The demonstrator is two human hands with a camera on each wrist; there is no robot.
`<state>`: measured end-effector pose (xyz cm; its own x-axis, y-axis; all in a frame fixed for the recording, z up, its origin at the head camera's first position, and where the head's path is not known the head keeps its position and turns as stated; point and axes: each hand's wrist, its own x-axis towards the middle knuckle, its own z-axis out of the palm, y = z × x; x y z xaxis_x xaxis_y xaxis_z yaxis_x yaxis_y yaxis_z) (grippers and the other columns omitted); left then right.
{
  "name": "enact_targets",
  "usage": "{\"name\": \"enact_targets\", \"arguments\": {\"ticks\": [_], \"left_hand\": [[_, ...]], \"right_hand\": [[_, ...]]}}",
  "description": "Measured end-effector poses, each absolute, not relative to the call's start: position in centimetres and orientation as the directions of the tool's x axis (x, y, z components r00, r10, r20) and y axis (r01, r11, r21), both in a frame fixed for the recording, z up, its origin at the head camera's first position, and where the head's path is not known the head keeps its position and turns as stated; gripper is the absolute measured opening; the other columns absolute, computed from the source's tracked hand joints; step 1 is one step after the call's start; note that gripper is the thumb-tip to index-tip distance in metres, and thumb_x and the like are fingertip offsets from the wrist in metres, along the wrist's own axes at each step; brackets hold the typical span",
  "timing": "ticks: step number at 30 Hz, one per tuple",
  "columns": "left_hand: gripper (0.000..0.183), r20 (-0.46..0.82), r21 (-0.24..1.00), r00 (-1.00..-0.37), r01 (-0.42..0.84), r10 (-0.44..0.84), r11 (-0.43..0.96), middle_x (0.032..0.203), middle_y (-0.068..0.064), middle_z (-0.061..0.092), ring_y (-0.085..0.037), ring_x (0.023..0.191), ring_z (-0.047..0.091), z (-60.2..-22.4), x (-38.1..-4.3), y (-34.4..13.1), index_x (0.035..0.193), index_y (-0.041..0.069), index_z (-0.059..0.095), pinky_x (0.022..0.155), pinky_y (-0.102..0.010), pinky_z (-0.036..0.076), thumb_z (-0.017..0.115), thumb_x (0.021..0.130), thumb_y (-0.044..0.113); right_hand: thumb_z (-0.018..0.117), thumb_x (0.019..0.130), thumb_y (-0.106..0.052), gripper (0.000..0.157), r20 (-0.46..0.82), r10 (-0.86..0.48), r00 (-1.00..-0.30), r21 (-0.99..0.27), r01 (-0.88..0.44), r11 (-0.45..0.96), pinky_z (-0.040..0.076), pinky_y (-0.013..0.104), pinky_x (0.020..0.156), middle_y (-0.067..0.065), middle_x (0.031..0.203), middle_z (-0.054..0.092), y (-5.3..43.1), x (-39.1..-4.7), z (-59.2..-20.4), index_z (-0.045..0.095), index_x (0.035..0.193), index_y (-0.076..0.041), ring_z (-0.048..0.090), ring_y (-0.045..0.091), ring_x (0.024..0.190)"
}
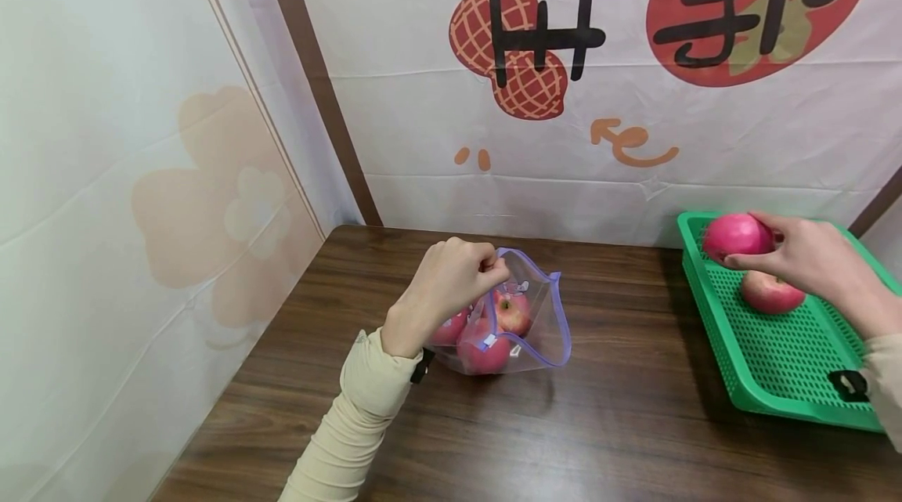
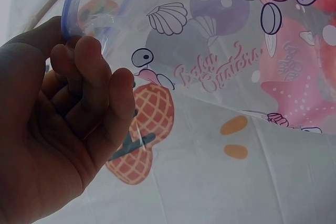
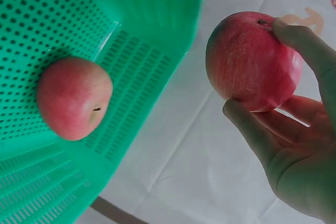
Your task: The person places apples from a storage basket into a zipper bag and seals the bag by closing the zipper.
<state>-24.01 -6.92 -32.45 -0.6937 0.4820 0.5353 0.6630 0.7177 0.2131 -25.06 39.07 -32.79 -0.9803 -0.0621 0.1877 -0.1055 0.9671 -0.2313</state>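
My left hand [image 1: 451, 275] pinches the purple-edged rim of a clear plastic zip bag [image 1: 539, 330], whose mouth gapes toward the right. Inside the bag sit several red apples [image 1: 512, 312]. Printed sea-creature pictures and lettering show on the bag [image 2: 220, 72] in the left wrist view. Over at the right, my right hand [image 1: 810, 255] grips a red apple [image 3: 252, 61] between thumb and fingers, held up above the green basket [image 1: 733, 365]. Another apple [image 3: 74, 98] lies on the basket's floor, below the held one.
The bag and basket stand on a dark wood-grain table [image 1: 620, 416]. Behind it hangs a white printed cloth [image 1: 409, 95], and a pale flowered cloth [image 1: 92, 134] closes off the left side.
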Motion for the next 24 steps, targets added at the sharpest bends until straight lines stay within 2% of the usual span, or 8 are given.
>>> {"name": "enact_targets", "arguments": {"ticks": [7, 10, 14, 21, 24], "left_hand": [[0.031, 0.526, 0.217, -0.701, 0.659, 0.482, 0.721, 0.052, 0.013, 0.029, -0.001, 0.052, 0.027, -32.5, -24.0, -6.9, 0.055, 0.019, 0.038, 0.048, -0.021, 0.024, 0.059, 0.077, 0.011], [0.031, 0.516, 0.218, -0.708, 0.652, 0.482, 0.726, 0.052, 0.013, 0.029, -0.001, 0.052, 0.027, -32.4, -24.0, -6.8, 0.055, 0.019, 0.039, 0.048, -0.021, 0.024, 0.059, 0.077, 0.011], [0.031, 0.510, 0.220, -0.714, 0.648, 0.480, 0.729, 0.052, 0.013, 0.029, -0.001, 0.052, 0.027, -32.4, -24.0, -6.8, 0.055, 0.019, 0.039, 0.048, -0.021, 0.024, 0.059, 0.077, 0.012], [0.031, 0.510, 0.225, -0.716, 0.646, 0.478, 0.729, 0.052, 0.013, 0.029, -0.002, 0.052, 0.028, -32.4, -23.9, -6.8, 0.055, 0.019, 0.039, 0.048, -0.021, 0.025, 0.060, 0.077, 0.011], [0.031, 0.510, 0.222, -0.715, 0.647, 0.478, 0.729, 0.052, 0.012, 0.029, -0.001, 0.052, 0.027, -32.4, -24.0, -6.8, 0.056, 0.019, 0.039, 0.048, -0.021, 0.024, 0.060, 0.077, 0.012]], "right_hand": [[0.080, 0.075, -0.051, 0.077, 0.237, -0.089, -0.967, -0.240, -0.147, 0.960, 0.045, 0.037, 0.057, 0.021, 0.093, 0.067, 37.2, -24.6, -32.0, 0.054, 0.130, -0.003, 0.057, 0.032, 0.078], [0.080, 0.075, -0.053, 0.076, 0.249, -0.086, -0.965, -0.263, -0.152, 0.953, 0.044, 0.036, 0.058, 0.019, 0.095, 0.066, 36.4, -24.4, -31.8, 0.056, 0.130, -0.006, 0.057, 0.033, 0.082], [0.080, 0.074, -0.053, 0.076, 0.289, -0.094, -0.953, -0.279, -0.178, 0.943, 0.046, 0.039, 0.060, 0.019, 0.101, 0.066, 35.1, -24.0, -31.4, 0.056, 0.133, -0.009, 0.058, 0.034, 0.088], [0.082, 0.075, -0.046, 0.080, 0.380, -0.155, -0.912, -0.296, -0.278, 0.914, 0.053, 0.058, 0.073, 0.021, 0.114, 0.065, 32.4, -22.8, -30.6, 0.053, 0.140, -0.009, 0.062, 0.038, 0.095], [0.083, 0.075, -0.044, 0.081, 0.397, -0.175, -0.901, -0.315, -0.312, 0.896, 0.052, 0.062, 0.077, 0.021, 0.119, 0.064, 31.3, -22.5, -30.2, 0.052, 0.142, -0.010, 0.061, 0.038, 0.099]]}}
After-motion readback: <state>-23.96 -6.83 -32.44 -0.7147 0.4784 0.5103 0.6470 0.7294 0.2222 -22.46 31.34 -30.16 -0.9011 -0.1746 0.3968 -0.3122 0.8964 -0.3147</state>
